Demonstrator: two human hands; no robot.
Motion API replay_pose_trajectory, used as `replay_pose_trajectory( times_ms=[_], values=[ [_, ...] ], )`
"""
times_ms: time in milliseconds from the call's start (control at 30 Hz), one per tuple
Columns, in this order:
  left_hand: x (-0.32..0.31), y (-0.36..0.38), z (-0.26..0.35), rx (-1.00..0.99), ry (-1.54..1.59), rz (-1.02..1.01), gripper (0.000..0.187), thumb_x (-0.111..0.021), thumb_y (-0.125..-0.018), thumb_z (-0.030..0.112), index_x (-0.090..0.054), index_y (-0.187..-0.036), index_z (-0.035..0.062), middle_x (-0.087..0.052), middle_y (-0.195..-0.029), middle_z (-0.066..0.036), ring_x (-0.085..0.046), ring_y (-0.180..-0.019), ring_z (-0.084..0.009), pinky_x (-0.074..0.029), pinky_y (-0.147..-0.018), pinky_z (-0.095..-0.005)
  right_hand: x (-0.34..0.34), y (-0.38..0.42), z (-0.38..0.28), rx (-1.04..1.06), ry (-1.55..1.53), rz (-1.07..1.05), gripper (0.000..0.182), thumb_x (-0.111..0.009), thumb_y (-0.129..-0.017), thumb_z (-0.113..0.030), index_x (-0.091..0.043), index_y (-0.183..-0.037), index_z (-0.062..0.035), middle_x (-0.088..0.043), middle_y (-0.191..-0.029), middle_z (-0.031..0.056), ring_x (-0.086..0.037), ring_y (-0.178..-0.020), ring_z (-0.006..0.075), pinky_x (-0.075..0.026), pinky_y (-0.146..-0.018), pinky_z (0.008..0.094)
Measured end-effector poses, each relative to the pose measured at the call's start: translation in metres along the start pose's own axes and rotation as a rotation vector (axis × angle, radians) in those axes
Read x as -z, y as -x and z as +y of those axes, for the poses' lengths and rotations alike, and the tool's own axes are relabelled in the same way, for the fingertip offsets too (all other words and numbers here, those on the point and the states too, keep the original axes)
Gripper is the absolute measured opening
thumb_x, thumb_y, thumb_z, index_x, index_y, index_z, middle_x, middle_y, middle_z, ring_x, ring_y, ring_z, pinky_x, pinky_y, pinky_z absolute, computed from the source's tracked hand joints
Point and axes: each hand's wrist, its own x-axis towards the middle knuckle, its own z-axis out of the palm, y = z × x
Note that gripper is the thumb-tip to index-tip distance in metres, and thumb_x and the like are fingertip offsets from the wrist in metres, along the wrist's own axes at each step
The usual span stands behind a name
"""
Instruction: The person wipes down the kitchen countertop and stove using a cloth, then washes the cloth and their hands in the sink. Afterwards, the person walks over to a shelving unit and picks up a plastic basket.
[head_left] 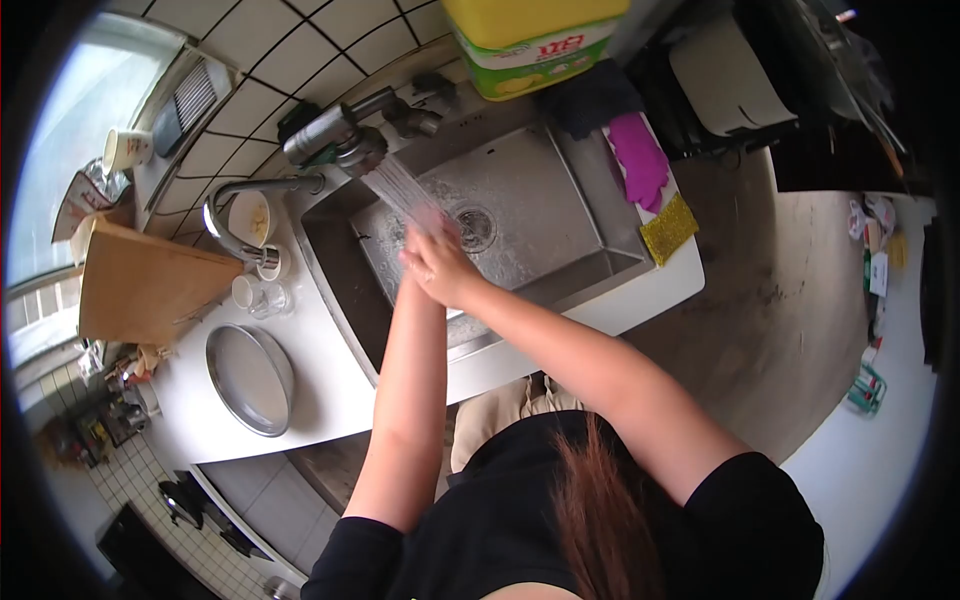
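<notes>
My left hand and my right hand are together over the metal sink, under running water from the large faucet head. The hands overlap and touch each other, one laid across the other. Spray blurs the fingers farthest from me, so their exact pose is hard to make out. No object shows between the hands. Just beyond them lies the round drain, with water spread over the sink floor.
Left of the sink stand a curved tap, clear glasses, a bowl, a round metal pan and a wooden board. A yellow-green container, a purple cloth and a yellow sponge cloth are at the right.
</notes>
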Motion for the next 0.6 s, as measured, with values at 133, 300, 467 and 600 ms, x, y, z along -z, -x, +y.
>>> replay_pose_trajectory(
  times_ms=[133, 300, 467, 600],
  values=[
    [-0.058, 0.028, 0.013, 0.023, -0.347, -0.011, 0.055, -0.035, -0.098, 0.038, -0.031, -0.144, 0.0072, -0.040, -0.142, -0.012, -0.037, -0.130, -0.0298, -0.031, -0.105, -0.0423, -0.002, -0.005, 0.013, 0.069, -0.225, 0.047, 0.050, -0.044, -0.096, -0.028, -0.037, -0.139, -0.0036, -0.037, -0.142, 0.0246, -0.034, -0.132, 0.0386, -0.027, -0.109, 0.0400],
    [-0.019, 0.004, 0.005, -0.184, -0.750, -0.133, 0.067, -0.032, -0.092, 0.058, -0.025, -0.148, 0.0218, -0.026, -0.152, -0.011, -0.027, -0.136, -0.0345, -0.023, -0.103, -0.0569, 0.011, -0.051, 0.047, -0.233, -0.631, 0.132, 0.049, -0.035, -0.099, -0.033, -0.041, -0.137, -0.0021, -0.040, -0.142, 0.0213, -0.033, -0.136, 0.0295, -0.027, -0.110, 0.0358],
    [-0.037, 0.032, 0.002, -0.070, -0.836, -0.030, 0.078, -0.033, -0.085, 0.069, -0.020, -0.149, 0.0288, -0.016, -0.156, -0.010, -0.016, -0.141, -0.0362, -0.018, -0.102, -0.0643, 0.004, -0.017, 0.000, -0.383, -0.286, -0.003, 0.066, -0.032, -0.098, -0.046, -0.024, -0.146, -0.0013, -0.028, -0.148, 0.0227, -0.024, -0.140, 0.0284, -0.017, -0.113, 0.0339],
    [-0.050, 0.029, 0.010, -0.201, -0.733, 0.109, 0.062, -0.036, -0.093, 0.052, -0.029, -0.146, 0.0194, -0.026, -0.150, -0.014, -0.030, -0.133, -0.0335, -0.028, -0.100, -0.0558, 0.011, -0.007, -0.009, -0.148, -0.555, -0.037, 0.067, -0.035, -0.095, -0.045, -0.018, -0.147, -0.0049, -0.009, -0.152, 0.0278, -0.006, -0.142, 0.0406, -0.014, -0.114, 0.0422]
  ],
)
